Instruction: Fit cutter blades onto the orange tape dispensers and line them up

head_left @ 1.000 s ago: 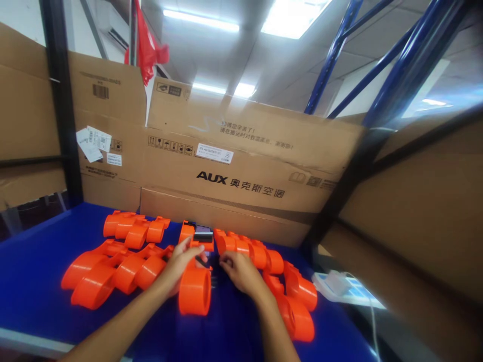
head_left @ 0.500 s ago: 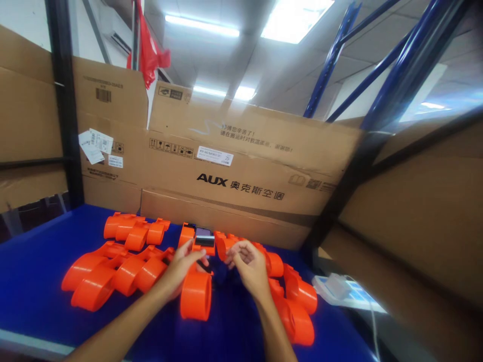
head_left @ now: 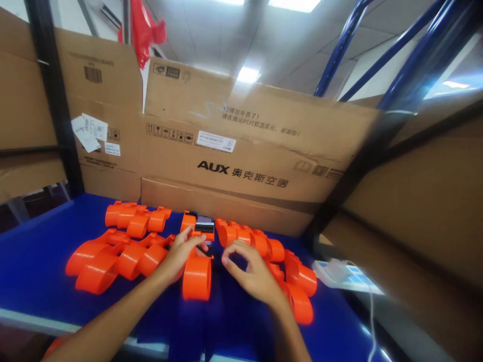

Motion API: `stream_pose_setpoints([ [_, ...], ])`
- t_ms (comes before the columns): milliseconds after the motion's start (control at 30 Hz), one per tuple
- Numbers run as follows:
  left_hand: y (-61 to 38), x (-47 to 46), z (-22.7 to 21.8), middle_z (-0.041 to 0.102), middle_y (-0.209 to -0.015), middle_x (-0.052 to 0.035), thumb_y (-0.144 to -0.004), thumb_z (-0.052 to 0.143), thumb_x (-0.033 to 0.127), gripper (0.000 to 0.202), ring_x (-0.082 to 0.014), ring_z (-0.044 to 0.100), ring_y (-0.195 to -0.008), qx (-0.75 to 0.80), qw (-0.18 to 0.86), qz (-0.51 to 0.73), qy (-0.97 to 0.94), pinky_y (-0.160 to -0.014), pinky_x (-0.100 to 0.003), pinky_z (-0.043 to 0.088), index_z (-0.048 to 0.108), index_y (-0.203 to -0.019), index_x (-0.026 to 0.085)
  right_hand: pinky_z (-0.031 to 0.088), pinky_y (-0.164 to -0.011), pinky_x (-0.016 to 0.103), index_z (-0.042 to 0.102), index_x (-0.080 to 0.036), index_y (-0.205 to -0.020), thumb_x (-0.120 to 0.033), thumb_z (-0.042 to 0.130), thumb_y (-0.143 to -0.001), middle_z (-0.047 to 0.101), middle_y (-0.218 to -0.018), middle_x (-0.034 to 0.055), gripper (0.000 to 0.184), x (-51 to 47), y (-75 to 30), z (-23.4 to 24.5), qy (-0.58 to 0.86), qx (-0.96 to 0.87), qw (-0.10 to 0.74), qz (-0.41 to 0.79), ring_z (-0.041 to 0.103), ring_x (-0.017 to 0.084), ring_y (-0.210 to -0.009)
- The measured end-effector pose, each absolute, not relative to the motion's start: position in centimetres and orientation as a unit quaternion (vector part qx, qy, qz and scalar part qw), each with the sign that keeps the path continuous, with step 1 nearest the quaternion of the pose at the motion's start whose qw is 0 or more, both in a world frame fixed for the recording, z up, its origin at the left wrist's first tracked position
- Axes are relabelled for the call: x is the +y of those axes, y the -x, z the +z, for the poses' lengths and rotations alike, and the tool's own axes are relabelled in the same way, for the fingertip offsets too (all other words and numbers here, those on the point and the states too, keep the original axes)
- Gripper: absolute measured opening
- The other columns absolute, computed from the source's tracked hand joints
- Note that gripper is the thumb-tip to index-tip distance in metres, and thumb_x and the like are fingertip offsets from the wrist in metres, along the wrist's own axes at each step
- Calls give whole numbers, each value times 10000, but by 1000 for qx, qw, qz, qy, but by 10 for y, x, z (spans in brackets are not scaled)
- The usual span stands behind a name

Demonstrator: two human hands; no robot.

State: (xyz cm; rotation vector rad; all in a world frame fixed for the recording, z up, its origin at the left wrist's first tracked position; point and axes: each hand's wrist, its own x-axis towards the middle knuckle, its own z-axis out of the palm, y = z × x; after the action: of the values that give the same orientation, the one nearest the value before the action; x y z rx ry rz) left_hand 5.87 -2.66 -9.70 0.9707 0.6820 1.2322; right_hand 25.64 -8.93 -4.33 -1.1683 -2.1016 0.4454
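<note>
My left hand [head_left: 183, 255] is closed at the upper end of an orange plastic ring piece [head_left: 196, 279], near the middle of the table. A small dark part shows by its fingers on top of that piece. To the right, my right hand [head_left: 249, 269] is curled, thumb and forefinger tips pressed together; whether anything small lies between them cannot be seen. Just beyond the left fingers stands another orange piece with a dark, screen-like device [head_left: 205, 224] on it.
Rows of similar orange ring pieces lie at left [head_left: 97, 271] and right [head_left: 302, 279] on the blue table [head_left: 33, 251]. A cardboard wall [head_left: 241, 151] closes the back. A white power strip [head_left: 345, 276] with a cable sits at the right edge.
My right hand has turned and come slightly nearer, its fingers now curled into a ring with the tips together. The left hand keeps its hold. The camera view has tilted down a little.
</note>
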Motion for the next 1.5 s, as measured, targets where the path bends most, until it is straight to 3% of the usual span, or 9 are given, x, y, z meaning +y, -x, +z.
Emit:
stream_pose_setpoints([
  [100, -58, -29, -93, 684, -705, -4, -709, 787, 387, 419, -141, 640, -508, 288, 664, 539, -430, -533, -244, 496, 581, -1004, 172, 429, -943, 413, 671, -247, -867, -350, 682, -842, 606, -1042, 46, 107, -118, -253, -33, 446, -848, 244, 151, 549, 242, -1020],
  [233, -58, -30, -91, 686, -707, -3, -705, 790, 393, 420, -144, 647, -498, 284, 666, 538, -432, -527, -245, 502, 583, -998, 173, 355, -1018, 539, 691, -274, -802, -330, 876, -604, 553, -1064, 51, 277, -147, -242, -41, 462, -864, 167, 108, 510, 289, -1018],
  [533, -57, -30, -92, 687, -717, -8, -689, 799, 404, 460, -149, 655, -494, 283, 673, 538, -422, -516, -245, 496, 578, -1017, 171, 342, -1026, 557, 630, -237, -706, -162, 735, -694, 574, -994, 52, 129, -139, -238, -59, 489, -859, 141, 61, 525, 264, -963],
  [667, -57, -30, -93, 690, -718, -17, -695, 795, 407, 468, -146, 654, -504, 283, 667, 539, -429, -525, -242, 498, 581, -1033, 165, 473, -810, 397, 586, -221, -742, -194, 628, -794, 623, -842, 36, 72, -121, -250, -49, 521, -826, 200, 73, 574, 214, -811],
  [833, -59, -29, -95, 692, -733, -25, -720, 776, 432, 447, -150, 658, -520, 267, 660, 538, -452, -528, -243, 503, 590, -1020, 159, 411, -481, 226, 534, -214, -788, -326, 604, -858, 568, -606, -30, 149, -76, -263, -44, 512, -743, 383, 199, 527, 128, -527],
  [933, -61, -28, -97, 688, -734, -19, -723, 770, 462, 461, -157, 656, -517, 262, 663, 538, -450, -514, -248, 500, 592, -1032, 170, 489, -508, 226, 524, -208, -866, -402, 676, -817, 610, -713, -2, 251, -50, -257, -47, 473, -682, 512, 222, 600, 141, -602],
  [1067, -62, -27, -99, 688, -749, -20, -722, 770, 473, 455, -148, 649, -530, 255, 660, 541, -454, -508, -239, 491, 609, -1024, 173, 502, -407, 230, 483, -236, -1080, -486, 671, -831, 634, -902, 21, 400, -36, -241, -57, 442, -631, 582, 260, 636, 138, -542],
  [1233, -63, -25, -101, 685, -735, -12, -736, 768, 449, 422, -141, 644, -538, 254, 648, 554, -456, -539, -245, 496, 616, -1014, 171, 597, -564, 297, 505, -239, -1116, -469, 654, -862, 655, -1088, 93, 374, -41, -229, -69, 449, -629, 587, 242, 702, 168, -614],
  [1500, -62, -22, -106, 690, -740, -21, -734, 770, 467, 459, -151, 644, -535, 264, 652, 556, -443, -552, -258, 487, 605, -1041, 167, 581, -812, 361, 631, -205, -1021, -435, 685, -845, 719, -955, 80, 294, -39, -229, -79, 440, -641, 603, 180, 702, 218, -862],
])
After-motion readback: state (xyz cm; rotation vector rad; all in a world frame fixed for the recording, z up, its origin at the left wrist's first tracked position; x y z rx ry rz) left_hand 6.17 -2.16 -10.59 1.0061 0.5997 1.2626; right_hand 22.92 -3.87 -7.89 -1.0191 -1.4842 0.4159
